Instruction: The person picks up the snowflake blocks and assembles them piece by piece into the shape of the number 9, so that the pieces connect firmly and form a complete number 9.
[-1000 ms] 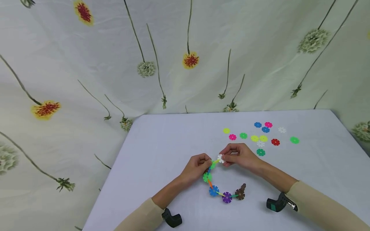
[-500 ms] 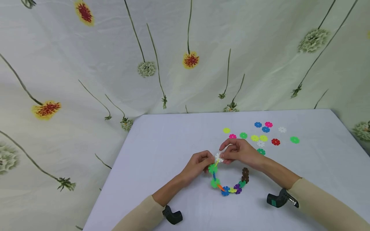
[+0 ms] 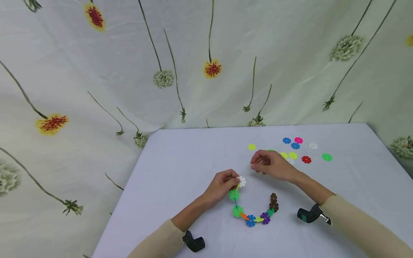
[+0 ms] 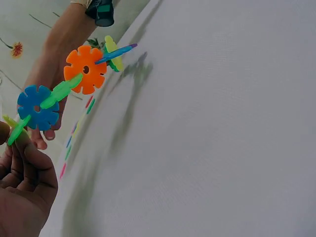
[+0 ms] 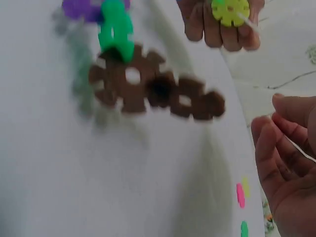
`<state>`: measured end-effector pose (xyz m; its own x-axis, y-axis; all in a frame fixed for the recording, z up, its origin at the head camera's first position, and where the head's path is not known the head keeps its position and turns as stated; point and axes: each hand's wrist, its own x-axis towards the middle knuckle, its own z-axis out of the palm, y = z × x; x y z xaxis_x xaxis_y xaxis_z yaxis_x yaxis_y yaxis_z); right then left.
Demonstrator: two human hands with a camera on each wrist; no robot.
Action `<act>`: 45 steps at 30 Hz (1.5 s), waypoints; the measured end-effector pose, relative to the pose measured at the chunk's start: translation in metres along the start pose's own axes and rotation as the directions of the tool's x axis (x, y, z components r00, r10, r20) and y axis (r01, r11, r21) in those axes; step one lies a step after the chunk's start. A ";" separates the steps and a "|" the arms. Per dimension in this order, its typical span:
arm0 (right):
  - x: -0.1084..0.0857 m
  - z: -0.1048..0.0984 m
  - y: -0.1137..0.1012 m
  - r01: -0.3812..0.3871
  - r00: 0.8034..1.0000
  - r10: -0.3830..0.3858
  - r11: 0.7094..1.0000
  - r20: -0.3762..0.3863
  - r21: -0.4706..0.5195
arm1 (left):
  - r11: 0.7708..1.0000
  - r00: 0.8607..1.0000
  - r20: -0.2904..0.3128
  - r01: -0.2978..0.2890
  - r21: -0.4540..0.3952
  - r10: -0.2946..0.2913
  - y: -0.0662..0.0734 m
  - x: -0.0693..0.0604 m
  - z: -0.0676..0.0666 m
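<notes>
My left hand (image 3: 222, 186) pinches one end of a curved chain of notched plastic discs, near a yellow disc (image 5: 231, 12). At that end a white disc (image 3: 242, 181) sits beside the fingertips. Below it hang green (image 3: 237, 211), orange (image 4: 85, 70), blue (image 3: 250, 220) and purple discs (image 3: 265, 218). Brown discs (image 3: 273, 202) form the other end, which curves up toward the right. My right hand (image 3: 272, 165) hovers right of the white disc, apart from the chain. Its fingers are loosely curled, thumb and fingertips apart; I see no disc held in it.
Loose discs lie farther back on the white table (image 3: 180, 154): red (image 3: 306, 159), green (image 3: 327, 157), blue (image 3: 286, 140), pink (image 3: 298, 140) and yellow (image 3: 252, 147) among them. My right hand partly covers some. A flower-print curtain (image 3: 193, 96) hangs behind the table.
The right hand has let go of the white disc and moved up and right. The white disc stays on the chain at the left fingertips. The chain's brown end has swung up and right.
</notes>
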<state>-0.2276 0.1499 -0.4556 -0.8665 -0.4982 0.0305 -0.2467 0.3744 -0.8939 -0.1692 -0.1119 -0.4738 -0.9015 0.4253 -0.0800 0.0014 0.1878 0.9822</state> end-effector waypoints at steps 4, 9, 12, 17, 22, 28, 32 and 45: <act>0.010 -0.013 0.015 -0.059 0.987 0.019 0.969 -0.162 -0.241 | 0.999 1.000 -0.014 0.022 -0.025 -0.023 -0.006 -0.001 -0.003; 0.025 -0.016 0.028 -0.149 0.966 0.045 0.902 -0.254 -0.406 | 0.999 0.999 -0.030 0.027 -0.045 -0.028 -0.009 -0.003 -0.008; 0.033 -0.014 0.032 -0.173 0.961 0.046 0.870 -0.274 -0.462 | 0.998 0.999 -0.034 0.030 -0.047 -0.032 -0.009 -0.003 -0.009; 0.041 -0.010 0.035 -0.217 0.953 0.083 0.855 -0.290 -0.470 | 0.998 0.999 -0.025 0.039 -0.049 -0.040 -0.009 -0.002 -0.009; 0.043 -0.010 0.037 -0.183 0.961 0.060 0.871 -0.270 -0.456 | 0.998 0.999 -0.031 0.034 -0.051 -0.036 -0.009 -0.002 -0.009; 0.043 -0.009 0.037 -0.081 0.977 -0.011 0.904 -0.213 -0.420 | 0.996 0.997 -0.042 0.060 -0.059 -0.063 -0.011 -0.003 -0.009; 0.042 -0.008 0.036 -0.061 0.973 -0.036 0.911 -0.227 -0.408 | 0.997 0.998 -0.039 0.055 -0.058 -0.057 -0.010 -0.004 -0.009; 0.008 0.010 0.003 0.038 0.982 -0.081 0.970 -0.172 -0.242 | 0.995 0.995 -0.050 0.083 -0.055 -0.086 -0.014 0.003 -0.010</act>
<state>-0.2311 0.1392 -0.4621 -0.9052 -0.3852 0.1793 -0.3769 0.5331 -0.7574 -0.1762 -0.1219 -0.4860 -0.9189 0.3627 -0.1553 -0.0972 0.1735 0.9800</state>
